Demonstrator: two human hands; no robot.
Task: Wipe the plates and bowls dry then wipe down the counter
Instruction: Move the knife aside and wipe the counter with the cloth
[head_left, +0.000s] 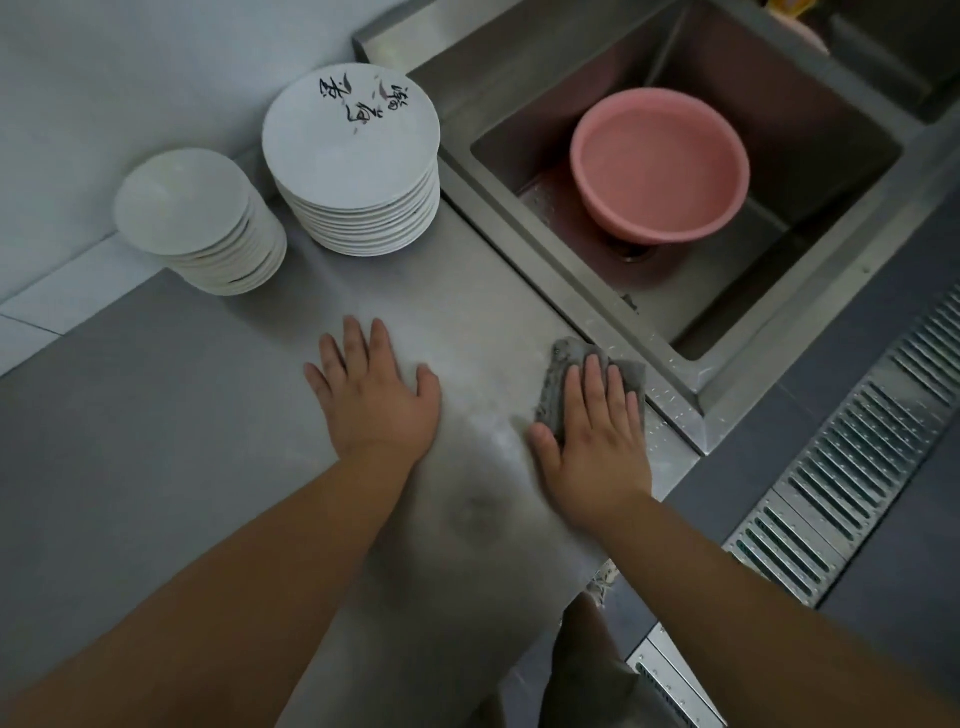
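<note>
Under the right hand (597, 436), whose straight fingers press flat on it, a grey cloth (558, 384) lies on the steel counter (467, 322), just beside the sink's (810, 270) near rim. Left of it, the left hand (376, 395) rests palm down on the counter, fingers spread, holding nothing. Beyond the left hand stand a stack of white plates (353, 156) and, further left, a stack of smaller white dishes (197, 218). Beyond the right hand, a pink basin (660, 161) sits in the sink.
</note>
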